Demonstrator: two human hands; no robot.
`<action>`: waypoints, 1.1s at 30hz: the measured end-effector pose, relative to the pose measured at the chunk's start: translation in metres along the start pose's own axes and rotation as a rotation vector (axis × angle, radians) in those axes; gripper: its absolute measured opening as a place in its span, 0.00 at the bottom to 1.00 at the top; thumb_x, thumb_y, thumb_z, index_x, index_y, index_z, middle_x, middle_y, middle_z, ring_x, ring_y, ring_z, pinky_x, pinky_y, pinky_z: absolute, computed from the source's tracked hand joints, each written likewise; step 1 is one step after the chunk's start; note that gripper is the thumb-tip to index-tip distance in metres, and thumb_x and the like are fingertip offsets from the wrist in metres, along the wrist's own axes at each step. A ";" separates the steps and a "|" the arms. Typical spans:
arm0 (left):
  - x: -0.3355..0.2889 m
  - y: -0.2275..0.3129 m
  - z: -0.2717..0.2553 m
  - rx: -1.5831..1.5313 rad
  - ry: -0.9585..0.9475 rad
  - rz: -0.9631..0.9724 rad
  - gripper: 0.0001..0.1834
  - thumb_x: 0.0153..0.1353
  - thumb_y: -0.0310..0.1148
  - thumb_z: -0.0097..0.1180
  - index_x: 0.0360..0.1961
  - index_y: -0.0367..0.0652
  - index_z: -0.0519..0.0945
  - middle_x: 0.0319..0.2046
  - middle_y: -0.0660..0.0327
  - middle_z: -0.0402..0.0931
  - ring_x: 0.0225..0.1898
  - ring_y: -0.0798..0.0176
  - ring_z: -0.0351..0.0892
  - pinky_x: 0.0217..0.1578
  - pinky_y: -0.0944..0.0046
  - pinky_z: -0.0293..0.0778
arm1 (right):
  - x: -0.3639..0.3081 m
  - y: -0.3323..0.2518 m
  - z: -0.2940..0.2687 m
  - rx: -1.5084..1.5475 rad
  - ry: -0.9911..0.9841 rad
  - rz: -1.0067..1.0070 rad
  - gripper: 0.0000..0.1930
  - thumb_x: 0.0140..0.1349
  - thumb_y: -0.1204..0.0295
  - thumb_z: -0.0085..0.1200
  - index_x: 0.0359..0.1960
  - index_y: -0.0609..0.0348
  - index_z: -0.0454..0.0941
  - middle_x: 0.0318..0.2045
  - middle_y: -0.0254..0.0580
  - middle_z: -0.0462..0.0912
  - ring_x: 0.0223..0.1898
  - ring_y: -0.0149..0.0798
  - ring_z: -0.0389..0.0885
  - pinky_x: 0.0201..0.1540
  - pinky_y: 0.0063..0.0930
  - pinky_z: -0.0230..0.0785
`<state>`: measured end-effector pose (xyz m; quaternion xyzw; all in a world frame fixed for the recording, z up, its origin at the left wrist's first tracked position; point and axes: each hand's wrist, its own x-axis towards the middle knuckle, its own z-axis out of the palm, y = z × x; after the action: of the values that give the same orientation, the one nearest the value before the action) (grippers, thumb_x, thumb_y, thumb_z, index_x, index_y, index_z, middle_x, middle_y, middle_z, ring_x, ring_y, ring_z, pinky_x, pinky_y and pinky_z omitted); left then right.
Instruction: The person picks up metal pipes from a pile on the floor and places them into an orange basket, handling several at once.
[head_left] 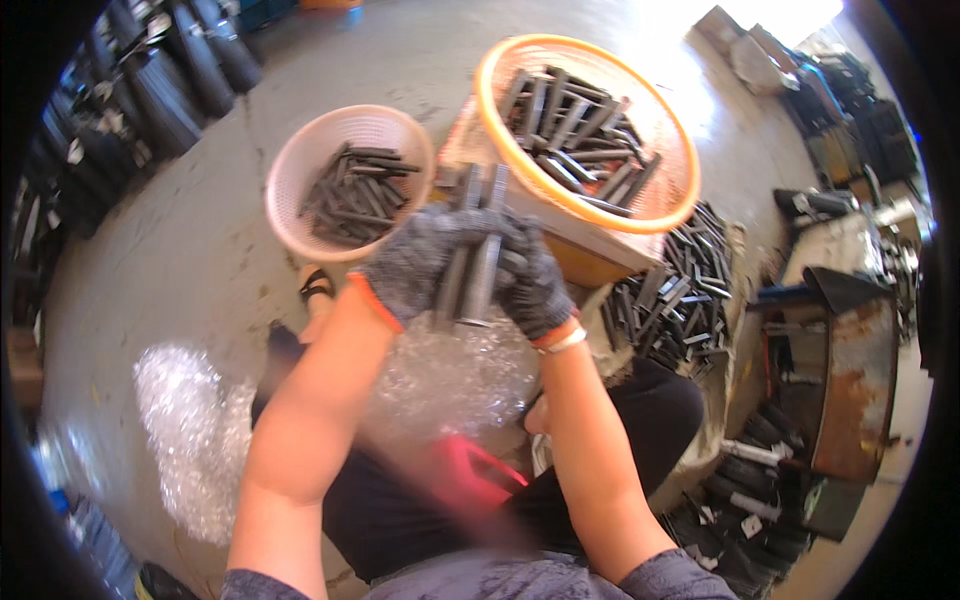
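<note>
Both my hands wear dark grey knit gloves and meet in front of me around a few short dark tubes [481, 281]. My left hand [412, 262] is closed around the tubes from the left, and my right hand [536, 280] closes on them from the right. The tubes stand roughly lengthwise, their ends sticking out above and below the gloves. How many are held is partly hidden by the fingers. Beyond my left hand is a pale pink basket [285, 215] with similar dark tubes [365, 195] in it. An orange-rimmed basket [683, 150] beyond my right hand holds more tubes [575, 130].
The orange-rimmed basket rests on a cardboard box [585, 262]. To its right lies a loose heap of tubes [685, 290]. Crumpled clear plastic [195, 440] lies at left and between my legs. Bundles of long dark tubes [160, 95] stand far left; a rusty metal stand [850, 390] is at right.
</note>
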<state>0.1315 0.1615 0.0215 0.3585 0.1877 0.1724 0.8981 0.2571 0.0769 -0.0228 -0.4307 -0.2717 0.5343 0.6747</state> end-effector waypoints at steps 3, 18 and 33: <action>0.000 0.007 0.003 0.043 0.057 0.005 0.19 0.58 0.34 0.55 0.47 0.33 0.72 0.34 0.55 0.78 0.31 0.61 0.81 0.33 0.66 0.79 | 0.004 0.025 -0.015 -0.049 -0.058 0.121 0.09 0.66 0.63 0.42 0.36 0.53 0.70 0.23 0.29 0.70 0.15 0.25 0.65 0.17 0.21 0.60; -0.005 0.013 0.013 0.006 0.066 -0.030 0.19 0.59 0.34 0.55 0.48 0.32 0.71 0.34 0.53 0.79 0.33 0.60 0.81 0.34 0.64 0.78 | -0.079 0.147 -0.128 -0.911 0.412 0.137 0.23 0.65 0.57 0.43 0.57 0.56 0.66 0.51 0.45 0.72 0.41 0.37 0.74 0.37 0.28 0.68; -0.007 0.013 0.008 -0.003 0.051 -0.035 0.21 0.57 0.33 0.57 0.48 0.33 0.71 0.36 0.52 0.78 0.36 0.58 0.81 0.39 0.62 0.78 | -0.101 0.204 -0.144 -1.829 -0.445 0.422 0.15 0.56 0.74 0.46 0.44 0.64 0.75 0.38 0.55 0.80 0.40 0.51 0.79 0.44 0.38 0.72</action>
<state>0.1267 0.1629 0.0374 0.3492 0.2162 0.1662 0.8965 0.2481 -0.0499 -0.2603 -0.7188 -0.6215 0.2957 -0.0983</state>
